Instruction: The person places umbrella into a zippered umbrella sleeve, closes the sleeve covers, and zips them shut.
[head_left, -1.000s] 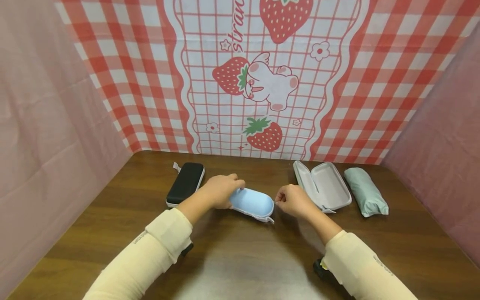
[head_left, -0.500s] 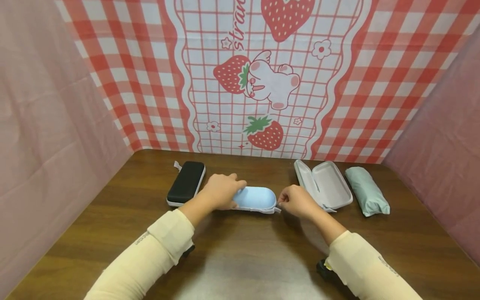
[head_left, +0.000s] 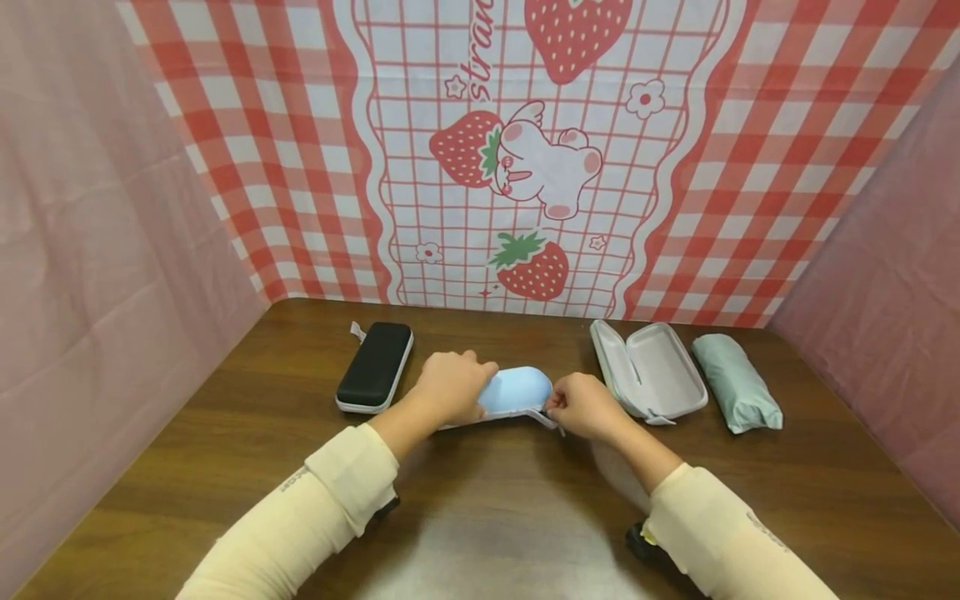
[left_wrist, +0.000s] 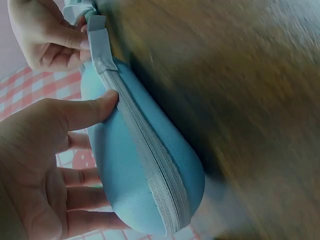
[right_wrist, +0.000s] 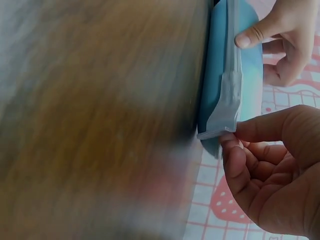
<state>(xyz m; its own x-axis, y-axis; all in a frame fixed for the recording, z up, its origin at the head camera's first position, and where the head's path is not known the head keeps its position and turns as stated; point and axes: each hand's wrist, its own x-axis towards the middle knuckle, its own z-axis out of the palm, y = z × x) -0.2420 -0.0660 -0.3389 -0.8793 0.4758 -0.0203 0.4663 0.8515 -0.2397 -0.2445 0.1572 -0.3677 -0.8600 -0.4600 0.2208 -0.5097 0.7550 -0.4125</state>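
Note:
A light blue zippered hard case lies tilted near the middle of the table, its grey zipper running along the side. My left hand grips its left part, the thumb on the zipper edge and the fingers along the other side. At the right end, my right hand has thumb and forefinger pinched together on the small zipper pull, which the fingertips mostly hide. A grey fabric tab sticks out beside those fingertips. The zipper looks closed along the side seen in the left wrist view.
Left of the hands lies a black zippered case. To the right an open grey case shows its pale inside, and beyond it is a pale green wrapped bundle. A checked strawberry cloth hangs behind the wooden table.
The blue case has turned, its right end swinging away from me and its zipper side tipping up. My left hand has shifted slightly right with it; my right hand stays at its end.

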